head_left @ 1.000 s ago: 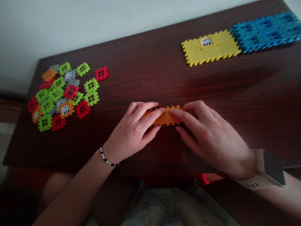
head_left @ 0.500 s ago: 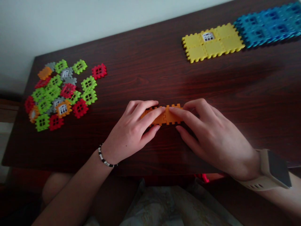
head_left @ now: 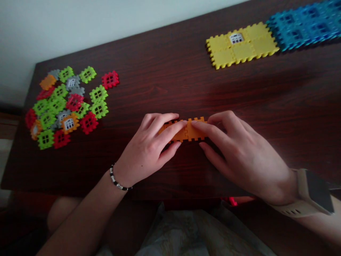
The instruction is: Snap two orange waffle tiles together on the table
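Observation:
Orange interlocking tiles [head_left: 189, 131] lie joined in a short row on the dark wooden table [head_left: 165, 81], near its front edge. My left hand [head_left: 151, 147] presses its fingers on the left tile, thumb below it. My right hand [head_left: 237, 153] pinches the right tile, index finger on top and thumb at its near edge. The fingertips of both hands meet at the seam between the tiles. Much of the orange row is hidden under my fingers.
A loose pile of green, red, grey and orange tiles [head_left: 66, 105] lies at the left end of the table. A flat yellow panel with a white window [head_left: 241, 44] and a blue panel [head_left: 303, 25] lie at the far right. A wall runs behind the table.
Both hands and the orange tiles have stayed put. Only the view has shifted slightly, so the pile and panels sit a little differently in the picture.

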A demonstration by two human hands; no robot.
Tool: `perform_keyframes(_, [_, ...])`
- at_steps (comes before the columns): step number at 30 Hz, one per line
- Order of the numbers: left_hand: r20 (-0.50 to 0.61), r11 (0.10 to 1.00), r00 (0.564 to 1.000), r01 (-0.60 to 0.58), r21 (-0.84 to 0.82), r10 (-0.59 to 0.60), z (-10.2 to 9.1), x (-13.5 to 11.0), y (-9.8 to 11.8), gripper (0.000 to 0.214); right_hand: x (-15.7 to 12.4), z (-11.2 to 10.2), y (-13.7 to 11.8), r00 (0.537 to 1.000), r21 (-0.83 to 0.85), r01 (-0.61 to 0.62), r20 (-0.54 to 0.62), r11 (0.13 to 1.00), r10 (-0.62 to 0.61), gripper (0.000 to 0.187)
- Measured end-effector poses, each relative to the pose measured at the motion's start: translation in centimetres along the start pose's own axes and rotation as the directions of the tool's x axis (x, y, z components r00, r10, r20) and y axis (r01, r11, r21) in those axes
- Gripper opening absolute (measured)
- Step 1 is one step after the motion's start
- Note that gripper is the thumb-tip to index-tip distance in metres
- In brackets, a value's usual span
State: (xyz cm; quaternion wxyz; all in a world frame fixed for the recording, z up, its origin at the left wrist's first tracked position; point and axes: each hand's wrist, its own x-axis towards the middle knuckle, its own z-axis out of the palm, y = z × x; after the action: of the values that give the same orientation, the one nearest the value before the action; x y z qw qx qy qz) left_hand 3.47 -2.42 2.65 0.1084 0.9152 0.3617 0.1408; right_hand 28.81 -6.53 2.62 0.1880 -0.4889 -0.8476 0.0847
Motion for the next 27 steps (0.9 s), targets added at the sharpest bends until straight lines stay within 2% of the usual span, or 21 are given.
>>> perform_keyframes(27, [-0.04, 0.999, 0.999, -0.013, -0.036, 0.012, 0.32, 0.06, -0.3, 0.044, -0.04, 0.3, 0.21, 0.999, 0.016, 0.027, -0.021, 1.0, -0.027, 0.037])
